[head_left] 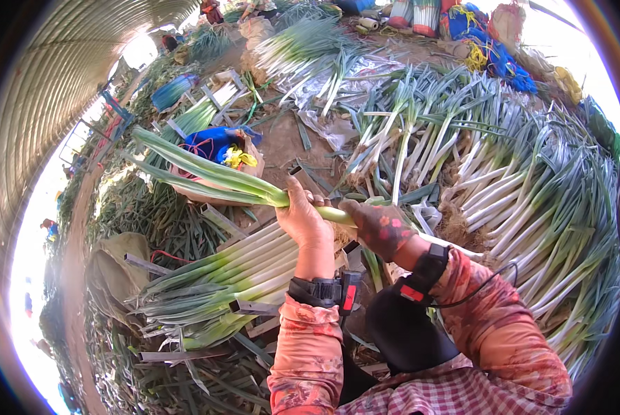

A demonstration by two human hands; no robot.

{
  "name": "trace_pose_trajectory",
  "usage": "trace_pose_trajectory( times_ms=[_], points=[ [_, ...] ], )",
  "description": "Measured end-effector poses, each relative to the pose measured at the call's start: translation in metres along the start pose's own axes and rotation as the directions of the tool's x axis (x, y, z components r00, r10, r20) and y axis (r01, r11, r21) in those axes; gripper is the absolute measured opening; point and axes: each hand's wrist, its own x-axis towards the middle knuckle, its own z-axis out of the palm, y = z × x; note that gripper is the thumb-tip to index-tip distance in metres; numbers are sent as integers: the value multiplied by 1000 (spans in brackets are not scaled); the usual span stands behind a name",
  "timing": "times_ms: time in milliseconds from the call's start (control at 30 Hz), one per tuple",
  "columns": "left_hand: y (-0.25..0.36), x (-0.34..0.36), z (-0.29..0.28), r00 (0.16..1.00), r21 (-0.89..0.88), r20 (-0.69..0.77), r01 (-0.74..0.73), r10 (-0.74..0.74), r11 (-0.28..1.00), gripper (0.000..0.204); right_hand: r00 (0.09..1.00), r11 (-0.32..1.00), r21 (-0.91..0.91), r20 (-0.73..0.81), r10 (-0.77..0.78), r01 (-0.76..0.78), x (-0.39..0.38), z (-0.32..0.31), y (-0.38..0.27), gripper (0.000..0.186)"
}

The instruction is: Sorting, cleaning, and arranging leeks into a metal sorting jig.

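Note:
Both of my hands hold one long green onion (272,194) across the middle of the view, its leaves toward the far left and its white shaft toward the right. My bare left hand (303,216) is closed round the stalk where green turns pale. Just to the right, my right hand (382,229), in a dark glove with a flower print, is closed on the white part. Below my left hand, a row of trimmed green onions (255,266) lies side by side in a metal rack (255,308).
A large pile of green onions (517,194) spreads along the right. Ahead to the left, a box (213,198) holds blue material (210,143) and yellow ties (239,158). Loose cut leaves (144,214) cover the left ground. More bundles (310,48) lie at the back.

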Motion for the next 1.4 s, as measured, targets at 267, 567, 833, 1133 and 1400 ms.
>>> trace_pose_trajectory(
  times_ms=[267,567,833,1133,1400],
  points=[
    [36,21,-12,987,24,16,-162,161,987,24,970,967,-123,65,233,-224,-142,-42,108,24],
    [27,22,-16,987,62,-78,-132,137,989,13,959,955,93,62,276,-281,-112,-58,58,54],
    [43,31,-19,975,106,-123,-170,183,980,22,992,999,2,114,51,-51,-91,-46,56,27],
    [67,49,-34,948,61,27,-317,316,947,28,962,978,-149,209,175,-145,-131,-67,91,32],
    [214,99,-113,905,133,130,-421,405,898,24,973,971,99,52,-224,218,16,-6,33,38]
  ],
)
